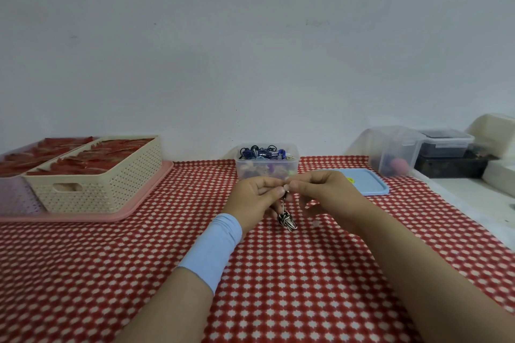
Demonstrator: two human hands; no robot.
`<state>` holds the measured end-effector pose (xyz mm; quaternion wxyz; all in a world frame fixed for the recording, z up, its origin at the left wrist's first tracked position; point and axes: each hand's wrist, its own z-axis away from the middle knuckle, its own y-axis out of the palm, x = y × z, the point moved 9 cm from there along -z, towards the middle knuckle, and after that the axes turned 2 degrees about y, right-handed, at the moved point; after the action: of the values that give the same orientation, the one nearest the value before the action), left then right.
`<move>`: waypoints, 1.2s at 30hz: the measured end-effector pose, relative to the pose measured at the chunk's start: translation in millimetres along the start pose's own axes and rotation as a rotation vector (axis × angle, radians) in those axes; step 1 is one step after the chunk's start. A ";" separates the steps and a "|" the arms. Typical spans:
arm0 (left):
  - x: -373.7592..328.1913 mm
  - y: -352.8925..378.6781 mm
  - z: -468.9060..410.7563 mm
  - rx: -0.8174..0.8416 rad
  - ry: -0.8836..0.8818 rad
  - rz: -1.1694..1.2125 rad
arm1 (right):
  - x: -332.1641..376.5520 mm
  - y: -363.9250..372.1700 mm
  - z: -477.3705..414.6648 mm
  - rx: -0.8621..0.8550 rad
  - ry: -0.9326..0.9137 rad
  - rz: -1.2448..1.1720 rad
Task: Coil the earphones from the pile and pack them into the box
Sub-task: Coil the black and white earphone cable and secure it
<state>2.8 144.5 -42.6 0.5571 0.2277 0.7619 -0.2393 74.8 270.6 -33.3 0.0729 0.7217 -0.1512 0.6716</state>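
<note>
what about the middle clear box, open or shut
Open. The clear box has no lid, cords heap above its rim, and a blue lid lies flat on the cloth beside it.

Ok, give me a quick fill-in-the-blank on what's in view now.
The left hand and right hand pinch one earphone, striped black and ____.
The lid lies on the cloth to the ____ of the box.
The basket stands on a ____ tray.
Missing: white; right; pink.
</note>
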 end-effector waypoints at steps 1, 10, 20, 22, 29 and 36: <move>0.8 0.4 0.1 0.011 -0.009 0.012 | -2.1 0.1 0.4 0.017 0.027 -0.022; 3.1 3.0 0.2 0.041 -0.031 0.079 | -9.2 7.8 2.6 0.121 0.138 -0.107; 5.4 6.7 1.2 0.050 -0.068 0.196 | -6.7 4.7 1.5 0.086 0.114 -0.126; 6.5 4.9 1.5 0.049 -0.076 0.197 | -5.9 2.0 1.4 0.061 0.102 -0.114; 8.0 3.4 2.1 0.051 -0.100 0.220 | 0.6 -2.1 2.1 -0.004 0.027 -0.024; 6.0 2.7 2.9 0.063 -0.105 0.303 | 3.4 -2.5 1.0 -0.051 -0.033 0.002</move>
<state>5.0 145.3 -49.3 0.6184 0.3446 0.6808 -0.1880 76.7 272.3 -29.8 0.0880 0.7305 -0.1700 0.6556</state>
